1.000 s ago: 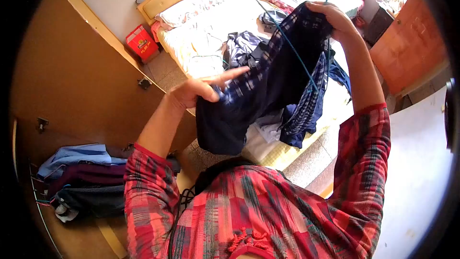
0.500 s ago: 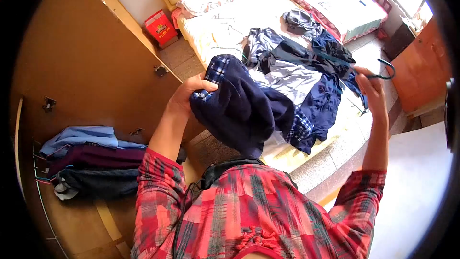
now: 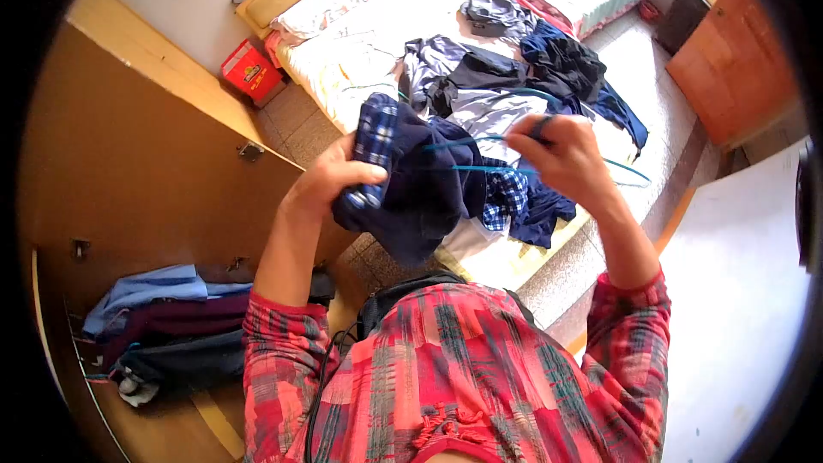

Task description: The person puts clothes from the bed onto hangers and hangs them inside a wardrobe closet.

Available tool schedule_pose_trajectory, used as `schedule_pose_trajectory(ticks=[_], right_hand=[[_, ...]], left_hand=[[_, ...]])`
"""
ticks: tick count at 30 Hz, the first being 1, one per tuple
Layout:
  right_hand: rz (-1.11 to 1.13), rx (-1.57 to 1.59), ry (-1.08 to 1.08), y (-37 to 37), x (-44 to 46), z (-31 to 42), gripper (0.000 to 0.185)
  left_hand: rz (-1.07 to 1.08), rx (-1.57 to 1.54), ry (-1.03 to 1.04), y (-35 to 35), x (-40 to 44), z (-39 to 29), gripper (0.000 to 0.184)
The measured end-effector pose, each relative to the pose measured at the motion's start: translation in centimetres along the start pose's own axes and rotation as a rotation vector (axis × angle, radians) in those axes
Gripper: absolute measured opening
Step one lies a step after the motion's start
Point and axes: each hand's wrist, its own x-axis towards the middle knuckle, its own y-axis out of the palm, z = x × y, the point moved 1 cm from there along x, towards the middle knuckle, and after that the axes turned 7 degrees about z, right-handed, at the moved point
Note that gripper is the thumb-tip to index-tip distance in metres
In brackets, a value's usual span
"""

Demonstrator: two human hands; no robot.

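My left hand [image 3: 330, 178] is closed around the blue-and-white plaid edge of a dark navy garment [image 3: 420, 206], which hangs down in front of me; its exact kind is not clear. More plaid trim shows at its right side. A thin teal clothes hanger [image 3: 489, 169] is in the closed fingers of my right hand [image 3: 567, 153]. Its left part lies against the navy garment, and I cannot tell whether it is inside the cloth. Part of the hanger is hidden by my right hand and blurred.
Dark and light grey clothes [image 3: 493, 69] lie spread on the bed [image 3: 343, 56] ahead. At lower left, folded clothes [image 3: 180, 313] lie inside the open wardrobe [image 3: 163, 171]. A red bag [image 3: 251, 71] stands by the bed. White furniture [image 3: 737, 291] is at my right.
My right hand has moved left with the hanger, bringing it from the right side to the garment. My left hand still grips the plaid edge. The view has shifted slightly right.
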Motion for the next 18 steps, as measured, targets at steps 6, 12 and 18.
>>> schedule_pose_trajectory(ticks=[6, 12, 18], right_hand=[[-0.047, 0.041, -0.138, 1.5, 3.8, 3.4, 0.025], [0.055, 0.353, -0.239, 2.9, 5.7, 3.9, 0.024], [-0.54, 0.144, -0.905, 2.8, -2.1, 3.5, 0.015]], left_hand=[[-0.25, 1.722, 0.353, 4.5, 0.1, -4.5, 0.037], [-0.19, 0.769, 0.329, 0.4, 0.9, -1.5, 0.041], [-0.257, 0.71, 0.231, -1.8, -2.3, -0.9, 0.039]])
